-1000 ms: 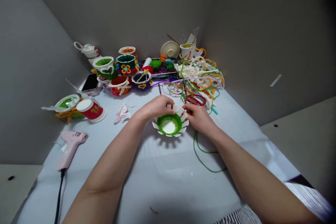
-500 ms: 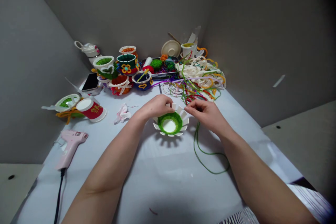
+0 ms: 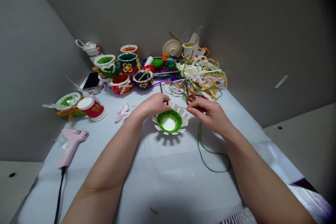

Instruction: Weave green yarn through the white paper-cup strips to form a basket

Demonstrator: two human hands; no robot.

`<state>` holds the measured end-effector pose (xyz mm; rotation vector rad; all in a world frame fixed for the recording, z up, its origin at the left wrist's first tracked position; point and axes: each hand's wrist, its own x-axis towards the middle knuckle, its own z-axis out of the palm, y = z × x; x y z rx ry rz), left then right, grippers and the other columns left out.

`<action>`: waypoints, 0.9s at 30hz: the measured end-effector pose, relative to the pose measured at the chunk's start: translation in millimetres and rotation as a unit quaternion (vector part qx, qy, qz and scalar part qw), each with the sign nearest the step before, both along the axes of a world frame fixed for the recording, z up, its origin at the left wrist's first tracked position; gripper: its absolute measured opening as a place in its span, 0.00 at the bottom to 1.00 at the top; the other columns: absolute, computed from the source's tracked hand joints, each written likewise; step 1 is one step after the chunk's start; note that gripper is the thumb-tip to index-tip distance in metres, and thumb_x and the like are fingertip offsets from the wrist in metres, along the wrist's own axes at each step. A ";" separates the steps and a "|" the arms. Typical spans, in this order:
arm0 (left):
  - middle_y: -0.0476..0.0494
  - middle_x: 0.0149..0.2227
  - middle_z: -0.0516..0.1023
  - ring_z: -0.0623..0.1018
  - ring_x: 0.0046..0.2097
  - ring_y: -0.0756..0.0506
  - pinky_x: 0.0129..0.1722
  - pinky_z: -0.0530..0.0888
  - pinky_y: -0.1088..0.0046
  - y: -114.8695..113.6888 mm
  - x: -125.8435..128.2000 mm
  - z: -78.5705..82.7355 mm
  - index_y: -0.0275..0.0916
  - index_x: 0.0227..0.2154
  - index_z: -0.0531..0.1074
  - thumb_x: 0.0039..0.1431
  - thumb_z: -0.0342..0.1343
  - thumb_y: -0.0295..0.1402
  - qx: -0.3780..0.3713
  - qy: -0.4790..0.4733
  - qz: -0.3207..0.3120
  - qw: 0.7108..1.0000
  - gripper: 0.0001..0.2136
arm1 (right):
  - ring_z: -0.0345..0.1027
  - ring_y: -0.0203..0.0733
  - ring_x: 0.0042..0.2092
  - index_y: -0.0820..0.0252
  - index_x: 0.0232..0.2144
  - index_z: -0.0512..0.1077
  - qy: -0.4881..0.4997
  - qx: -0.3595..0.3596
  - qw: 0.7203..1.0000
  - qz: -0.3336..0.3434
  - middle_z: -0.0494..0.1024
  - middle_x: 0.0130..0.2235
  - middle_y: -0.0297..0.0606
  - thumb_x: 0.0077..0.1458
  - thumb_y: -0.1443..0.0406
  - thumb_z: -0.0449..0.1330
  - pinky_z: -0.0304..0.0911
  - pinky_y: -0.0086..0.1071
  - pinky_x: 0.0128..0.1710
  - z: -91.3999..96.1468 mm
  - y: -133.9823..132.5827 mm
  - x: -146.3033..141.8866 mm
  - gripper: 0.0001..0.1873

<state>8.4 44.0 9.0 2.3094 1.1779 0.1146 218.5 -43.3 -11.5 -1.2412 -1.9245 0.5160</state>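
Observation:
A paper cup (image 3: pixel 168 124) with its wall cut into splayed white strips is held above the table, green yarn woven round its inside. My left hand (image 3: pixel 156 104) grips the far left of its rim, fingers closed on the strips. Just right of the cup, my right hand (image 3: pixel 206 112) pinches a strand of green yarn (image 3: pixel 200 143) between thumb and forefinger. The strand runs from the cup's far edge to those fingertips. Below my right hand the yarn's slack hangs down and loops on the table. My left fingertips are partly hidden behind the strips.
Left on the table (image 3: pixel 157 182) lie a pink glue gun (image 3: pixel 70 147) with a black cord, a red-and-white paper cup (image 3: pixel 92 109) and a crumpled tissue (image 3: pixel 123 112). Several yarn-covered cups (image 3: pixel 128 63) stand at the back, beside a tangled yarn pile (image 3: pixel 202 73).
My right hand has moved slightly right, away from the cup, drawing the green strand longer between them. My left hand keeps its hold on the cup.

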 end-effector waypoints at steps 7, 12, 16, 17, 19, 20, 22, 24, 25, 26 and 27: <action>0.47 0.26 0.75 0.69 0.29 0.49 0.27 0.61 0.75 -2.2 4.9 -1.0 0.36 0.29 0.75 0.48 0.52 0.37 0.004 0.005 -0.006 1.000 0.11 | 0.64 0.36 0.32 0.60 0.29 0.72 0.035 0.026 0.999 -0.006 0.73 0.30 0.37 0.58 0.62 0.56 0.58 0.30 0.32 -1.7 -0.4 -7.8 0.09; 0.48 0.26 0.73 0.69 0.29 0.49 0.27 0.60 0.75 -0.3 3.0 -3.2 0.36 0.27 0.73 0.47 0.52 0.36 0.014 0.005 -0.010 1.000 0.09 | 0.64 0.36 0.32 0.61 0.30 0.73 0.021 -0.008 0.999 0.024 0.73 0.30 0.38 0.58 0.62 0.55 0.58 0.30 0.32 -0.4 -1.7 -4.9 0.10; 0.48 0.26 0.73 0.69 0.29 0.50 0.27 0.60 0.75 -0.6 1.7 -0.2 0.36 0.27 0.73 0.47 0.52 0.36 0.005 0.003 -0.006 1.000 0.09 | 0.63 0.36 0.30 0.61 0.29 0.73 0.016 -0.044 0.999 -0.009 0.74 0.29 0.37 0.56 0.60 0.56 0.57 0.29 0.30 -2.2 2.0 3.5 0.11; 0.48 0.26 0.74 0.69 0.29 0.50 0.27 0.61 0.75 -0.6 1.2 0.7 0.36 0.27 0.73 0.47 0.51 0.35 0.003 0.003 -0.004 1.000 0.09 | 0.62 0.35 0.29 0.61 0.29 0.73 0.015 -0.061 0.998 -0.020 0.74 0.29 0.37 0.56 0.60 0.56 0.56 0.28 0.29 -4.1 3.7 5.4 0.11; 0.48 0.26 0.74 0.69 0.29 0.50 0.27 0.61 0.75 -0.3 -0.1 2.6 0.36 0.27 0.72 0.47 0.51 0.35 -0.003 0.006 -0.001 1.000 0.09 | 0.62 0.35 0.27 0.61 0.28 0.73 0.003 -0.106 0.994 -0.025 0.74 0.27 0.36 0.55 0.60 0.56 0.55 0.28 0.27 -9.3 7.4 8.0 0.11; 0.48 0.27 0.74 0.69 0.29 0.50 0.27 0.61 0.75 -0.1 -1.0 3.4 0.36 0.27 0.73 0.47 0.51 0.34 -0.008 0.007 -0.002 1.000 0.09 | 0.62 0.34 0.26 0.61 0.27 0.73 -0.011 -0.128 0.991 -0.022 0.74 0.25 0.35 0.54 0.60 0.56 0.55 0.27 0.26 -12.4 9.2 8.4 0.11; 0.48 0.27 0.74 0.69 0.29 0.50 0.27 0.62 0.75 0.5 -3.0 5.1 0.36 0.28 0.73 0.47 0.51 0.34 -0.020 0.013 -0.010 1.000 0.09 | 0.61 0.34 0.25 0.61 0.25 0.72 -0.042 -0.153 0.987 -0.018 0.73 0.23 0.34 0.53 0.61 0.56 0.54 0.27 0.25 -18.6 11.8 7.2 0.11; 0.47 0.28 0.75 0.70 0.29 0.49 0.27 0.62 0.76 0.7 -4.4 6.9 0.36 0.30 0.74 0.46 0.51 0.32 -0.028 0.022 -0.023 0.999 0.10 | 0.62 0.35 0.25 0.61 0.25 0.72 -0.060 -0.155 0.986 -0.027 0.73 0.23 0.34 0.52 0.62 0.55 0.53 0.27 0.24 -23.8 13.2 3.8 0.10; 0.47 0.29 0.75 0.70 0.30 0.49 0.28 0.63 0.76 0.6 -4.8 7.8 0.36 0.31 0.75 0.46 0.50 0.32 -0.029 0.026 -0.030 0.999 0.11 | 0.62 0.35 0.25 0.61 0.25 0.73 -0.062 -0.152 0.986 -0.034 0.74 0.23 0.34 0.52 0.63 0.54 0.53 0.27 0.24 -25.7 13.5 1.6 0.10; 0.46 0.30 0.76 0.71 0.31 0.49 0.29 0.64 0.76 0.4 -4.8 8.6 0.36 0.33 0.75 0.46 0.50 0.30 -0.026 0.025 -0.034 0.999 0.12 | 0.63 0.35 0.25 0.61 0.25 0.73 -0.061 -0.147 0.986 -0.040 0.74 0.23 0.34 0.52 0.64 0.54 0.53 0.27 0.25 -27.1 13.5 -0.8 0.10; 0.46 0.32 0.77 0.72 0.32 0.49 0.30 0.64 0.76 0.0 -4.5 9.2 0.36 0.35 0.75 0.46 0.50 0.30 -0.024 0.020 -0.041 0.999 0.14 | 0.63 0.35 0.26 0.61 0.26 0.73 -0.060 -0.142 0.987 -0.045 0.75 0.24 0.34 0.52 0.65 0.54 0.53 0.27 0.25 -28.1 13.4 -3.1 0.09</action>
